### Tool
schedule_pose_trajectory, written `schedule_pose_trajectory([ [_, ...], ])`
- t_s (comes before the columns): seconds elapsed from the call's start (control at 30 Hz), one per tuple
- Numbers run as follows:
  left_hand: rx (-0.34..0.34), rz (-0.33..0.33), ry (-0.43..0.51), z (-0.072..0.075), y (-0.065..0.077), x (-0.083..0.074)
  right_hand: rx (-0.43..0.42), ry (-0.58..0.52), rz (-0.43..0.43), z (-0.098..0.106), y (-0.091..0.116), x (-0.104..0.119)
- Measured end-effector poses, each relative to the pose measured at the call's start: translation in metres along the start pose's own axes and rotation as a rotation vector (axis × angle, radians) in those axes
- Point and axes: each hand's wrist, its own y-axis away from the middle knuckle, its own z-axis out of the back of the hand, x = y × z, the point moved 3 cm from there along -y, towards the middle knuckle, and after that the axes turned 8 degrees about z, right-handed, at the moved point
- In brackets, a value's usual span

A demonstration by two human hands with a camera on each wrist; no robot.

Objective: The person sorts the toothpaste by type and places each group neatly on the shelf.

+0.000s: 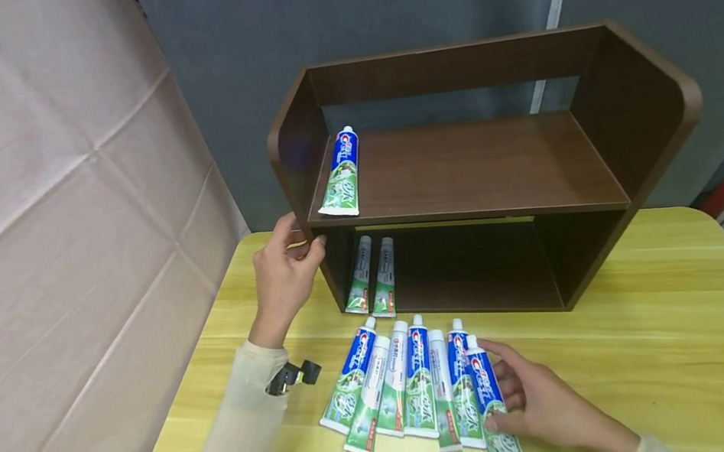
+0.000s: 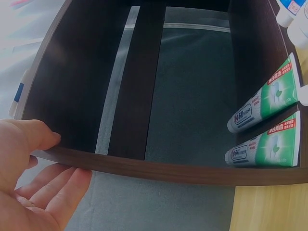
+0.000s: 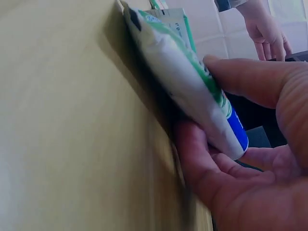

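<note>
My left hand [image 1: 287, 276] pinches the front edge of the left side panel of a dark brown two-tier shelf [image 1: 466, 173], thumb inside and fingers outside in the left wrist view. At the right end of a row of toothpaste tubes, my right hand [image 1: 545, 402] grips a blue and green Crest toothpaste tube [image 1: 488, 386] between thumb and fingers. Seen from the right wrist, the tube's white back [image 3: 185, 82] is tilted close to the tabletop. Beside it lie several more tubes, blue-green ones [image 1: 420, 380] and white-green ones [image 1: 442, 388], caps toward the shelf.
One Crest tube [image 1: 342, 175] lies on the upper tier at the left. Two grey-green tubes [image 1: 359, 276] lie side by side in the lower tier's left end. The shelf stands on a yellow wood-grain table [image 1: 683, 335], with a pale cloth [image 1: 79, 242] hanging at the left.
</note>
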Motion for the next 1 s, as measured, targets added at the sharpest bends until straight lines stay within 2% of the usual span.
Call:
schedule_pose_trajectory([
  [0.23,-0.002,-0.001,-0.006,0.001,-0.001,0.000,0.000,0.004,0.005,-0.003,0.002,0.003],
  [0.53,-0.004,-0.015,0.035,0.001,-0.002,0.001,-0.009,-0.031,0.019,-0.006,0.001,0.005],
  [0.8,-0.001,-0.021,0.058,0.001,-0.004,0.001,-0.075,-0.080,0.017,0.000,-0.002,0.010],
  [1.0,-0.017,-0.002,0.025,0.000,-0.002,0.000,-0.128,-0.123,-0.003,0.005,-0.005,0.013],
])
